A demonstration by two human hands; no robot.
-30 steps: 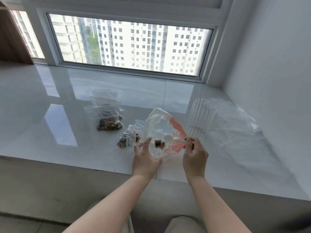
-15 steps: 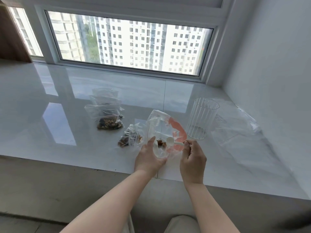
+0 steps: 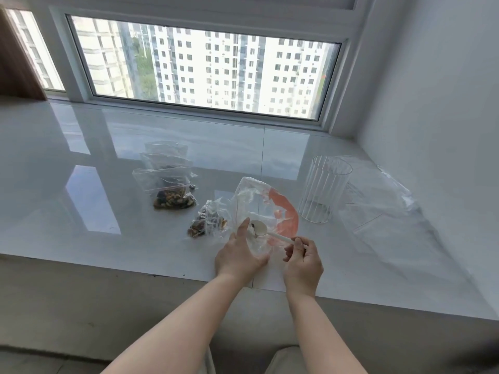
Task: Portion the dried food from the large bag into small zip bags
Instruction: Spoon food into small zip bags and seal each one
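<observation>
A large clear bag with an orange band (image 3: 266,209) lies on the white sill near its front edge. My left hand (image 3: 239,255) holds the bag's near part, thumb raised along its side. My right hand (image 3: 302,259) pinches the handle of a white plastic spoon (image 3: 260,229), whose bowl sits inside the bag with a few dark bits on it. Just left of the large bag lies a small zip bag (image 3: 208,222) with some dried food in it. Further left, a stack of small zip bags (image 3: 167,184) holds nuts and dried pieces.
A ribbed clear glass cup (image 3: 322,188) stands right of the large bag. Crumpled clear plastic bags (image 3: 383,201) lie by the right wall. The window (image 3: 205,71) runs along the back of the glossy sill (image 3: 81,201).
The spoon has tilted and risen inside the large bag, with less dried food visible at the bottom. Both hands came slightly nearer the front edge, and my left hand shifted up the bag's side.
</observation>
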